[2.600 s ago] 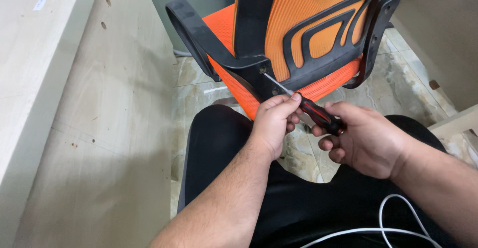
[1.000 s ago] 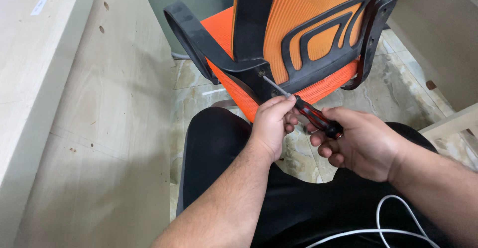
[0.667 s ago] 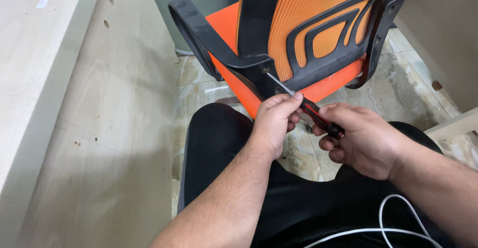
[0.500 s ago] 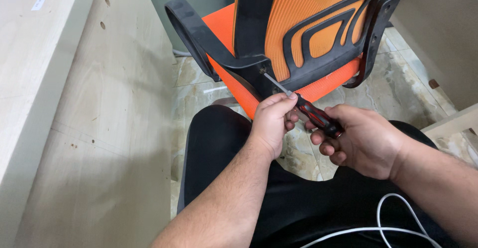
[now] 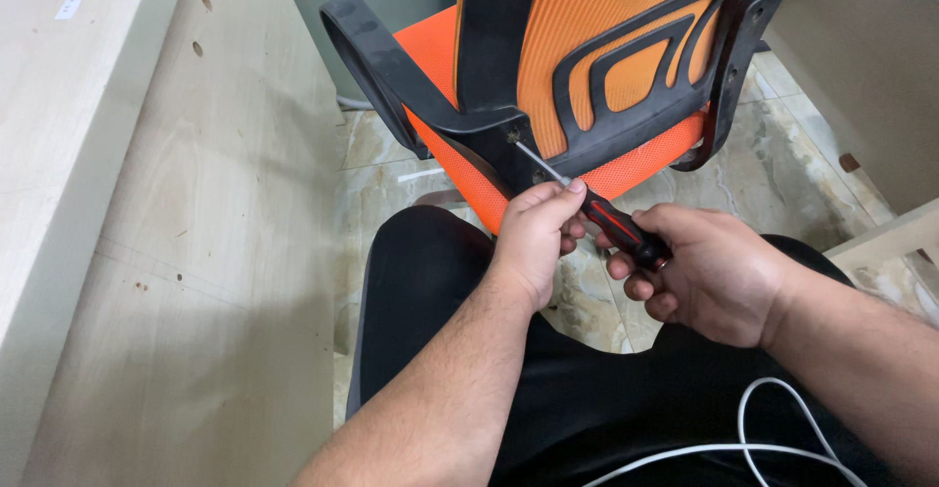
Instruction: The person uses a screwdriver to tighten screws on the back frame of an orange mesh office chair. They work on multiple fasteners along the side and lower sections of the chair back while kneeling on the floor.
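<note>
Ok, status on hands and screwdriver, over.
Right hand grips screwdriver handle. Left hand pinches shaft. Tip at chair back bracket. Nothing blocking.

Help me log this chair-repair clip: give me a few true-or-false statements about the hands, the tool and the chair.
1. The right hand grips the screwdriver by its black-and-red handle. True.
2. The left hand rests flat on the floor. False: its fingers steady the screwdriver's metal shaft.
3. The screwdriver's tip meets the black frame of the orange chair. True.
4. The chair's mesh is blue. False: it is orange.
5. A white cable lies across the person's lap. True.
</note>
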